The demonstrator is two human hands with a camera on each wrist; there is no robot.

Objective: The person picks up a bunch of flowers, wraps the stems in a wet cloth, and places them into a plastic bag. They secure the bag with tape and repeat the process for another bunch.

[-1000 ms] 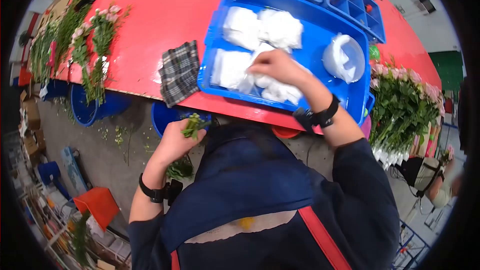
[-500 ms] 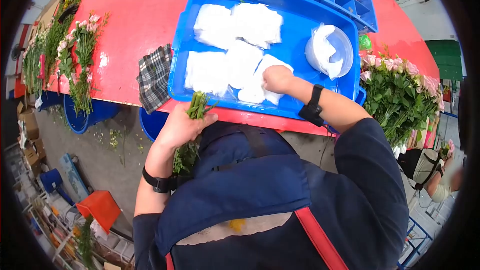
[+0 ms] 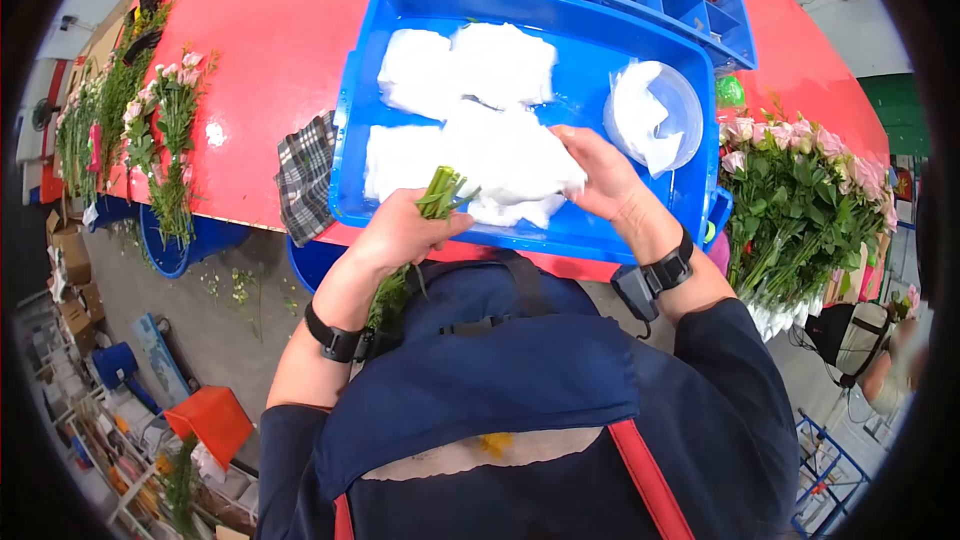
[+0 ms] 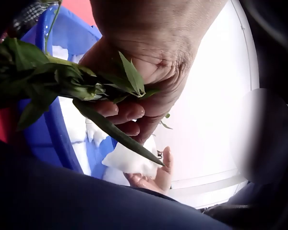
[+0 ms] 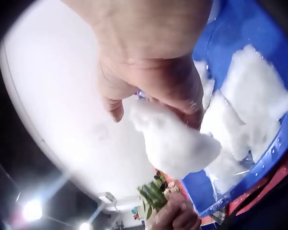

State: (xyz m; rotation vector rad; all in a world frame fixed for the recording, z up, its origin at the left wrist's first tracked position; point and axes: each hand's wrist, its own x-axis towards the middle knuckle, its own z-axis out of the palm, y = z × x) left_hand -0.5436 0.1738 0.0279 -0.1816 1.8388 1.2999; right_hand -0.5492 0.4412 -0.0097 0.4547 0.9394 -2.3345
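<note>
In the head view my left hand (image 3: 400,235) grips a bunch of green stems (image 3: 442,198), cut ends pointing up over the near rim of the blue tray (image 3: 350,115). Narrow leaves (image 4: 36,79) hang from the bunch in the left wrist view. My right hand (image 3: 608,180) holds a wet white cotton pad (image 3: 530,160) at its right edge, above the tray. Seen from the right wrist, the pad (image 5: 175,143) droops over the fingers while the thumb (image 5: 116,114) stands away from it. More white pads (image 3: 415,65) lie in the tray.
A clear tub (image 3: 685,115) with white cotton stands in the tray's right side. Pink roses (image 3: 800,190) are bundled at the right. Flower stems (image 3: 170,155) and a checked cloth (image 3: 308,170) lie on the red table's left. Blue compartment boxes (image 3: 690,0) sit behind the tray.
My right hand has lifted a cotton pad off the others near the tray's front. The left hand with the stems has moved right and over the tray's near edge.
</note>
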